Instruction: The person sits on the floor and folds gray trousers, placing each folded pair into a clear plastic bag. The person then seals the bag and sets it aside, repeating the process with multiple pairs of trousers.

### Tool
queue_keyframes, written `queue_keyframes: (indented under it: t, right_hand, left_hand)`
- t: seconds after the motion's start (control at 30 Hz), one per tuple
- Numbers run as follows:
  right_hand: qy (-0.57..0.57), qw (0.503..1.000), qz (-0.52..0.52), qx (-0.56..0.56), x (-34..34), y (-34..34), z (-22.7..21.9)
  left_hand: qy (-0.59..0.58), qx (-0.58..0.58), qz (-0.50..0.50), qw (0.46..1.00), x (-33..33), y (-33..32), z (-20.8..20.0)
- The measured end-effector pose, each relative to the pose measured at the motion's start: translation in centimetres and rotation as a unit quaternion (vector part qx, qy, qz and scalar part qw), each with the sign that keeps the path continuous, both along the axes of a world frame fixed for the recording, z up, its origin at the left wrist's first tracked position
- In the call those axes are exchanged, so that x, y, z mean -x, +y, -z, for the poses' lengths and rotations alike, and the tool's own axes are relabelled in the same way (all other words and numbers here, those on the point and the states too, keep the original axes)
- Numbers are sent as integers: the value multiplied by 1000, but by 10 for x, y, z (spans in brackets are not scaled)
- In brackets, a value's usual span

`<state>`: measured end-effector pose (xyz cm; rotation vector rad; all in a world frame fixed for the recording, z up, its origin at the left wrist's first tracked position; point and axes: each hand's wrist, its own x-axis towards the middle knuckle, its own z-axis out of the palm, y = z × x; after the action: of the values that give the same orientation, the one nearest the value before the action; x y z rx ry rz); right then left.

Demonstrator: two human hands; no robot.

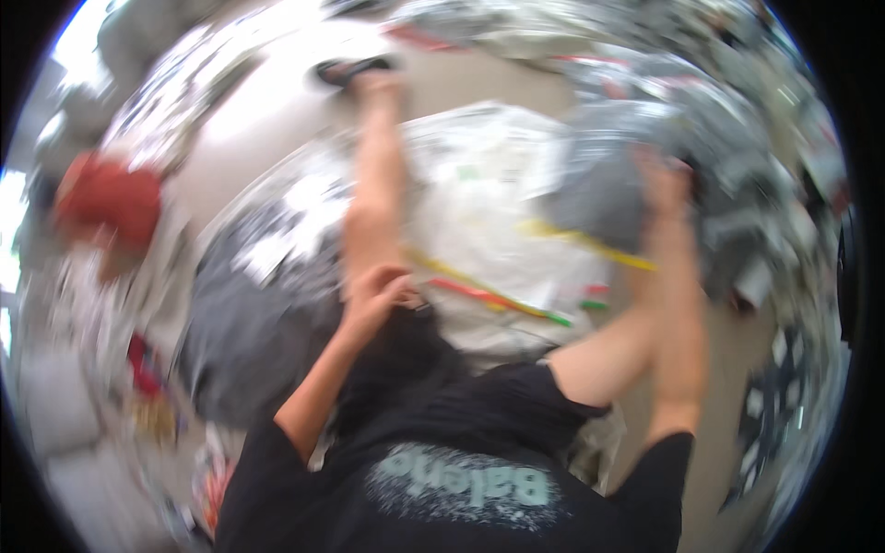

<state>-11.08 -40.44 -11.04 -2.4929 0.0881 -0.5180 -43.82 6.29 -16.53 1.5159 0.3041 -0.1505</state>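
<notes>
Your black shirt and black shorts marked the near edge of the work zone. Your left hand was poised by your left knee with fingers curled; the view did not show whether that grip was closed on anything. This position probably kept it clear of the sheeting. To its left, a dark grey bag bulged beside your leg.

Between your legs lay a white sack with a red, yellow and green edge band. Your spread legs likely gave both hands access to it. At the sack's right side sat the grey plastic bag. Your right hand reached onto it, apparently to steady or handle the film; blur prevented telling whether the grip was closed.

The supporting surface was a plain beige floor, where your left foot, in a dark sandal, stood forward. A patterned dark cloth lay at right. A red rounded object, indistinct, stood at left. Pale wrapped piles lined the far side.
</notes>
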Motion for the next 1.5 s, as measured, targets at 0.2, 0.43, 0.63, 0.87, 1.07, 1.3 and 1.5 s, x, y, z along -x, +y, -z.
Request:
queue_keyframes:
  t: [0.2, 0.43, 0.63, 0.87, 1.07, 1.3, 1.5]
  right_hand:
    - [35, 906, -42, -420, -45, -89, -57]
    - [228, 739, -152, -616, 56, 4, -40]
    - [415, 760, -402, -298, 165, 142, 3]
    - [550, 506, -595, -294, 290, 290, 14]
    - [334, 557, -718, -251, 366, 411, -14]
    - [487, 489, -465, -554, 277, 354, -44]
    - [228, 942, -243, -33, 67, 104, 100]
  left_hand:
    - [-126, -315, -106, 935, 101, 50, -26]
    - [34, -744, -224, 628, 193, 210, -55]
    - [149, -713, -52, 683, 247, 279, -46]
    - [-143, -313, -459, 819, 168, 253, -192]
    - [-307, 10, -465, 830, 53, 178, -297]
    - [-390, 4, -231, 891, -94, 142, -294]
    - [-179, -373, 72, 907, -75, 118, -110]
